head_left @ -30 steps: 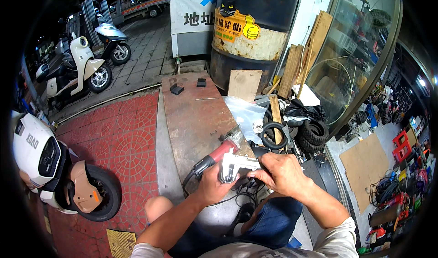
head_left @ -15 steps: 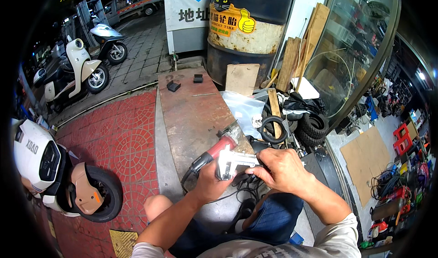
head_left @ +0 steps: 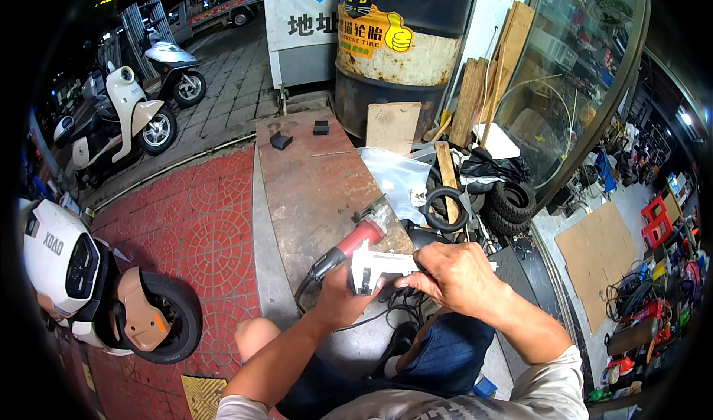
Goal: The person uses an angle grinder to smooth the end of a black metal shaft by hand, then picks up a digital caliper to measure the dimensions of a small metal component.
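A silver caliper (head_left: 386, 262) is held level between both hands over the near end of a worn metal plate (head_left: 301, 182). My left hand (head_left: 342, 294) is closed around the caliper's jaw end; any small piece between the jaws is too unclear to name. My right hand (head_left: 460, 279) grips the caliper's beam, thumb and fingers pressed on it. Just beyond them lies a red-and-black power tool (head_left: 356, 238) with its cord trailing below. Two small dark blocks (head_left: 280, 141) rest farther up the plate.
A rusty drum (head_left: 401, 71) and leaning boards (head_left: 475, 101) stand beyond. A clear plastic bag (head_left: 390, 182), tires (head_left: 509, 219) and a glass door (head_left: 564, 86) are right. Parked scooters (head_left: 130, 115) stand left, one white (head_left: 59, 264) close by. Cluttered parts (head_left: 646, 301) cover the right side.
The view has shifted slightly, moving the scene up and left in frame. Both hands keep hold of the caliper, which has moved only slightly.
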The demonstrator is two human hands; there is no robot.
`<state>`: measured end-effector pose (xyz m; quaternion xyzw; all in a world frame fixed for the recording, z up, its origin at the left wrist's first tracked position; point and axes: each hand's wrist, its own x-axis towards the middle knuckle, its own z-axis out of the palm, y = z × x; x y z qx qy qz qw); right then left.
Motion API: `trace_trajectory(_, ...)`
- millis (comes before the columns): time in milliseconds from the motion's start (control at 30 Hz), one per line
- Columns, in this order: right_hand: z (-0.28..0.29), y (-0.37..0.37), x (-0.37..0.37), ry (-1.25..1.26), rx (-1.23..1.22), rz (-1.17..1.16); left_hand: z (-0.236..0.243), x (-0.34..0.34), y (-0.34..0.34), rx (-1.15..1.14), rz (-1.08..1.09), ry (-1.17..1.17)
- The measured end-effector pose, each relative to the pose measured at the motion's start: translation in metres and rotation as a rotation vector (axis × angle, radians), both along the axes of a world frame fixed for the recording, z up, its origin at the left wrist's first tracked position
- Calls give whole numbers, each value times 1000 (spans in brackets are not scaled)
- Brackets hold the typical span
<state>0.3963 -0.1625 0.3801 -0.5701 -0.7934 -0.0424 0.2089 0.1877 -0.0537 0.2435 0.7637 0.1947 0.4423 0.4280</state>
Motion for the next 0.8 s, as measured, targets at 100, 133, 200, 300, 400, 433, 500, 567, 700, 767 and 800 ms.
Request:
trace_trajectory(100, 3, -3, -1, -27, -9, -1, 0, 0, 0, 32, 0, 15)
trace_trajectory(133, 3, -3, -1, -29, -6, 0, -1, 1, 0, 43, 5, 15)
trace_trajectory(200, 2, -4, -2, -25, -1, -1, 0, 2, 0, 46, 1, 8)
trace_trajectory(300, 2, -4, -2, -18, 5, 3, 3, 2, -1, 18, -11, 3)
trace_trajectory(400, 2, -4, -2, -23, 2, 0, 3, 1, -1, 13, -8, 18)
trace_trajectory(433, 2, -4, -2, -27, 0, -4, 0, 1, 0, 36, 0, 25)
trace_trajectory(500, 3, -4, -2, -22, -3, -5, 1, 2, 0, 45, 10, 30)
trace_trajectory(567, 4, -3, -3, -19, -2, -3, 7, 2, -2, 16, 15, 27)
trace_trajectory(700, -1, -2, -2, -10, 38, 2, 4, 3, -1, 41, 65, 12)
trace_trajectory(767, -2, -2, -2, -6, 57, 1, 2, 4, -1, 39, 58, 7)
trace_trajectory(800, -2, -2, -2, -6, 59, 0, 1, 4, 0, 37, 54, 4)
